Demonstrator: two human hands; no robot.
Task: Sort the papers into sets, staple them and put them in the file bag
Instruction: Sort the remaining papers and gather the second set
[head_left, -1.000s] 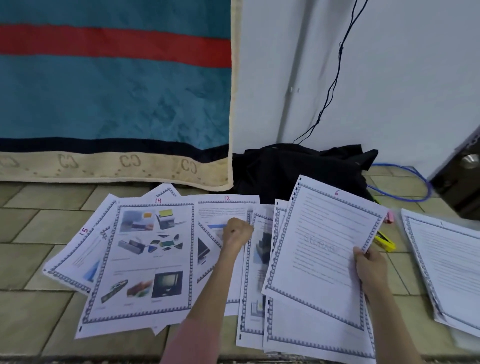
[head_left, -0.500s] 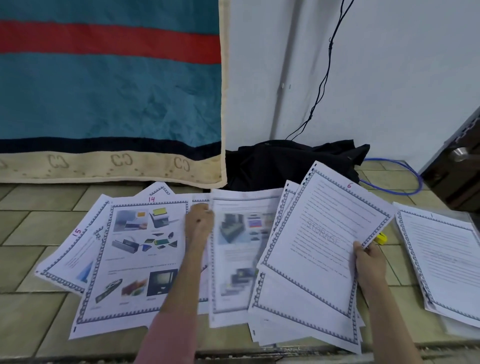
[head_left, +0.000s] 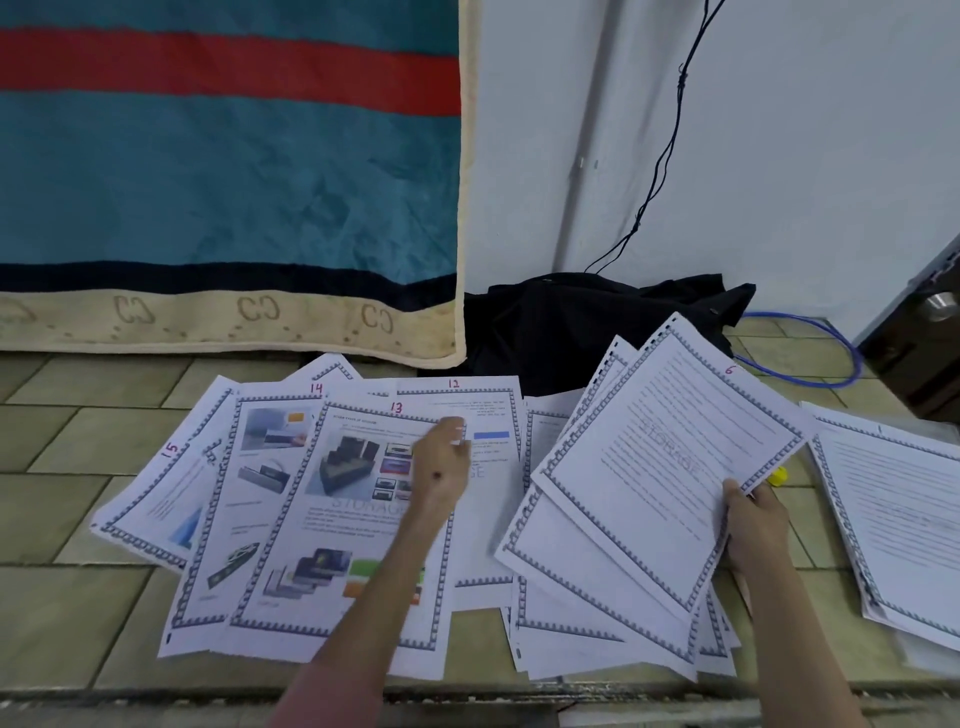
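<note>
Printed pages with blue patterned borders and red handwritten numbers lie fanned on the tiled floor. Page 15 (head_left: 166, 493) is farthest left, then page 14 (head_left: 267, 467), with page 13 (head_left: 353, 525) on top of it and page 12 (head_left: 491, 405) behind. My left hand (head_left: 444, 470) pinches the upper right part of page 13. A fanned stack with page 6 (head_left: 670, 467) on top is tilted up off the floor in my right hand (head_left: 753, 525), which grips its lower right edge. Another stack, topped by page 1 (head_left: 898, 519), lies at the right.
A yellow object (head_left: 777, 475) peeks out behind the held stack. Black fabric (head_left: 597, 332) is bunched against the white wall, beside a blue cable loop (head_left: 810, 366). A teal and red blanket (head_left: 228, 182) hangs at the left. A dark door (head_left: 924, 338) stands at the right.
My left hand carried page 13 leftward from beside the held stack and set it over page 14, uncovering page 12. My right hand raised and tilted the page 6 stack.
</note>
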